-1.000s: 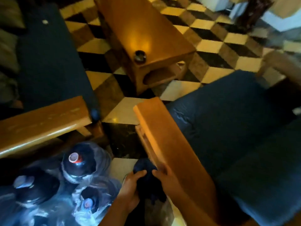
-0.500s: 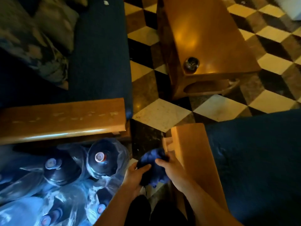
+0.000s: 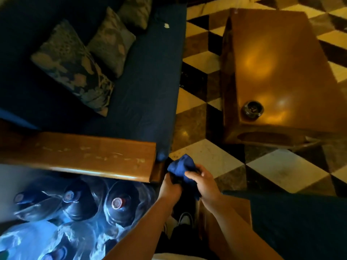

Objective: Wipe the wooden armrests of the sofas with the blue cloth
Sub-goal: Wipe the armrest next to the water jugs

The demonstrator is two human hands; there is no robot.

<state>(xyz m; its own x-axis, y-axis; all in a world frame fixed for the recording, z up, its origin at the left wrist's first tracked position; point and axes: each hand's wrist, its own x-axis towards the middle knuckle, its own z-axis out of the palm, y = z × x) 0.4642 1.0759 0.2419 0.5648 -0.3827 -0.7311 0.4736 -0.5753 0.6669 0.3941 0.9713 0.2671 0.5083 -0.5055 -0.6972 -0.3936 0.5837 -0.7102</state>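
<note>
Cloth: the blue cloth (image 3: 183, 168) is bunched in mid-air between both hands, just off the front end of the long sofa's armrest, touching no wood
Left hand (image 3: 170, 188): fingers curled shut around the cloth's lower part
Right hand (image 3: 203, 182): fingers closed over its upper fold
Left armrest (image 3: 90, 156): flat wooden plank with pale scuffs or flecks along the top; it looks unwiped, so I judge it is next
Right armrest (image 3: 238, 207): mostly hidden behind the right forearm; whether it is wiped I cannot tell
Progress: at least one armrest seems left to do, with no wiping underway
Surroundings: water jugs (image 3: 116, 203) crowd below the left armrest
</note>
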